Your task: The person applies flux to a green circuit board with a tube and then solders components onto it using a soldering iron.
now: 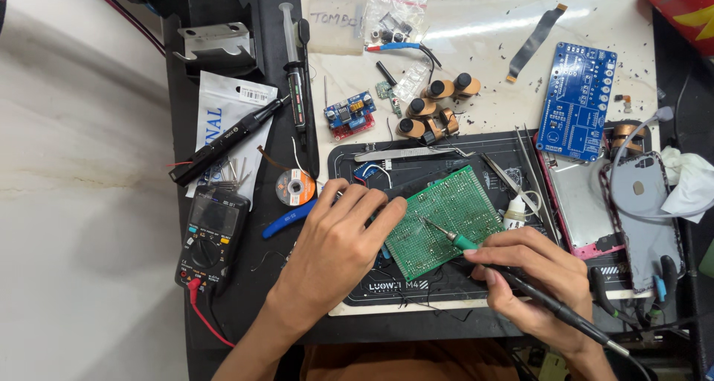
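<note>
A green perforated circuit board (446, 219) lies tilted on a dark work mat (416, 284). My left hand (338, 243) rests flat at the board's left edge, fingers spread and touching it. My right hand (532, 277) grips a soldering iron (520, 277) with a teal collar like a pen. Its metal tip touches the middle of the green board. The iron's black cable runs off to the lower right.
A black multimeter (210, 236) sits at the left with a red lead. Around the mat lie a solder spool (294, 187), tweezers (409, 153), a small bottle (514, 211), several copper-coloured capacitors (435, 106), a blue circuit board (576, 102) and an opened device (632, 202).
</note>
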